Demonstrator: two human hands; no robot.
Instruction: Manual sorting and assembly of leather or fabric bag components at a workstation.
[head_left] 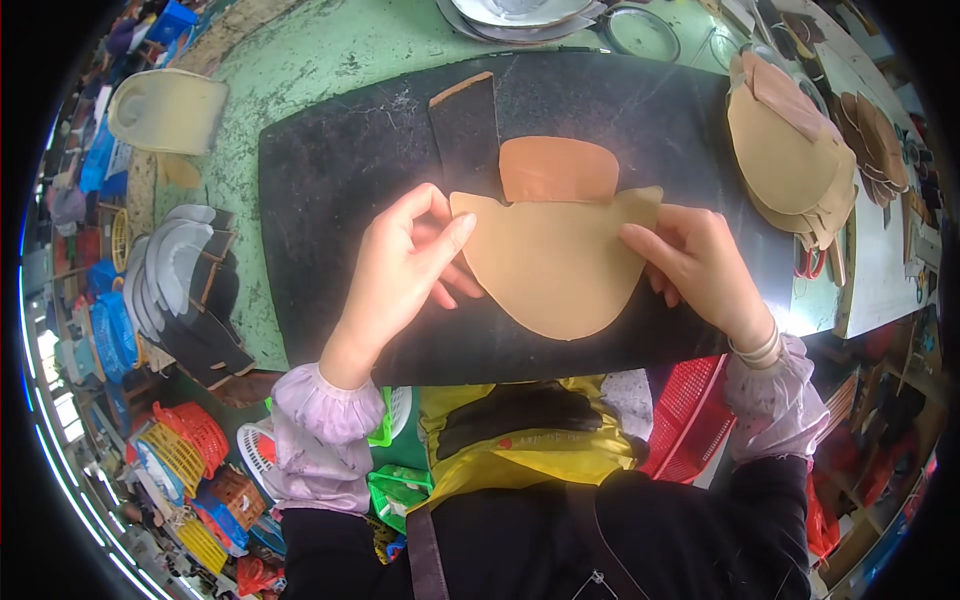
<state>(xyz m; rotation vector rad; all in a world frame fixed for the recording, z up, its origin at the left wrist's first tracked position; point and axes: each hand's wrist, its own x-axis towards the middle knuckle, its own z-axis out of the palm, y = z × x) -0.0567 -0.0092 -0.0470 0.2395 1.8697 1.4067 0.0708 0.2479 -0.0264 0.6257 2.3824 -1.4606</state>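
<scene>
Between my two hands is a tan, leather-like cut piece (556, 265) with a rounded lower edge and a small tab at each upper corner. My left hand (405, 265) pinches its upper left corner between thumb and fingers. At the upper right corner, my right hand (700, 262) grips it the same way, thumb on top. An orange-brown piece (558, 170) with a rounded top lies just beyond, its lower edge meeting the tan piece. Left of that, a dark strip (465, 125) with a brown end lies on the black mat (340, 200).
Stacked tan pieces (785, 150) lie at the mat's right, near red-handled scissors (811, 262). Grey and black pieces (180, 280) are piled at the left edge of the green table (245, 130). A red basket (690, 420) stands below the table edge, and a clear round dish (642, 33) sits at the back.
</scene>
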